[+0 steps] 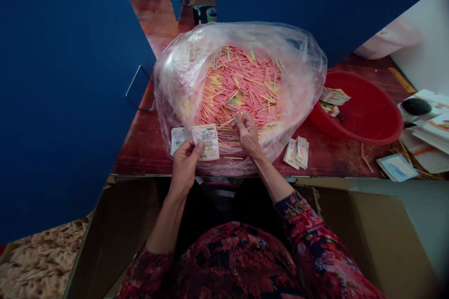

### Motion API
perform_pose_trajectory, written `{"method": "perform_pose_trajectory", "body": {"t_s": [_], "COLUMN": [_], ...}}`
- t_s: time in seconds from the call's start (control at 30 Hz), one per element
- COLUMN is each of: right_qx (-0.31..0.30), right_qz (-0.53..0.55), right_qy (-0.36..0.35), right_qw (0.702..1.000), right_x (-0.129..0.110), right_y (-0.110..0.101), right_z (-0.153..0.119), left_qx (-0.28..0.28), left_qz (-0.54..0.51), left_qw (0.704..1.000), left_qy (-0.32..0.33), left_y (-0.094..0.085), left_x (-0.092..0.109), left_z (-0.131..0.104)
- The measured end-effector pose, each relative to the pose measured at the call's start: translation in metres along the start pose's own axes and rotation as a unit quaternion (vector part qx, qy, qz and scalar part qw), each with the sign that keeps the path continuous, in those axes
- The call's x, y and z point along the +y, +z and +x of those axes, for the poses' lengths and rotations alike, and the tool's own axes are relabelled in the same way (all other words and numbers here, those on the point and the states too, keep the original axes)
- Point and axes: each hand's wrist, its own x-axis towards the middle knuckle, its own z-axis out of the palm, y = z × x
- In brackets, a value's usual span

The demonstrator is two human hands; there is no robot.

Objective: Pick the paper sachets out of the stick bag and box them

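Observation:
A big clear plastic bag (301,60) lies open on the table, heaped with thin pink, yellow and green sticks (245,79). My left hand (185,163) pinches a small printed packet (206,142) between thumb and fingers at the bag's near edge. Another printed packet (177,138) is just left of it, partly covered. My right hand (247,134) is over the near side of the heap, its fingertips closed on a yellowish stick (229,122); whether it holds more than one I cannot tell. One loose stick (234,158) rests on the plastic between my hands.
Two small packets (296,153) lie on the table (326,163) right of the bag. Behind them is a red basin (372,103) with some packets inside. A small spiral notepad (397,167) sits at far right. Blue panels (70,79) stand left and behind; cardboard (382,229) is below.

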Motion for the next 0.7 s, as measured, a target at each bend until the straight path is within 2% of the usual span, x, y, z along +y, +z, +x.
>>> {"method": "perform_pose_trajectory", "body": {"t_s": [0.1,0.3,0.4,0.6,0.7], "right_qx": [-0.002,0.002,-0.028,-0.107,-0.083], "right_qz": [0.038,0.002,-0.004,-0.097,-0.048], "right_qy": [-0.006,-0.002,-0.02,-0.002,0.003], "right_qw": [0.999,1.0,0.999,0.989,0.995], "right_x": [0.004,0.007,0.005,0.015,0.02], "right_y": [0.004,0.007,0.007,0.008,0.01], "right_z": [0.0,-0.001,-0.004,-0.01,-0.006], "left_qx": [-0.001,-0.001,-0.005,-0.014,-0.022], "left_qz": [0.003,0.001,-0.002,-0.035,-0.066], "left_qw": [1.0,1.0,1.0,0.999,0.997], "left_qy": [0.001,0.004,0.003,-0.011,-0.036], "left_y": [0.0,-0.001,-0.001,0.005,0.007], "left_x": [-0.002,-0.004,-0.006,-0.006,-0.003], "left_z": [0.0,0.0,0.0,0.004,0.005]}}
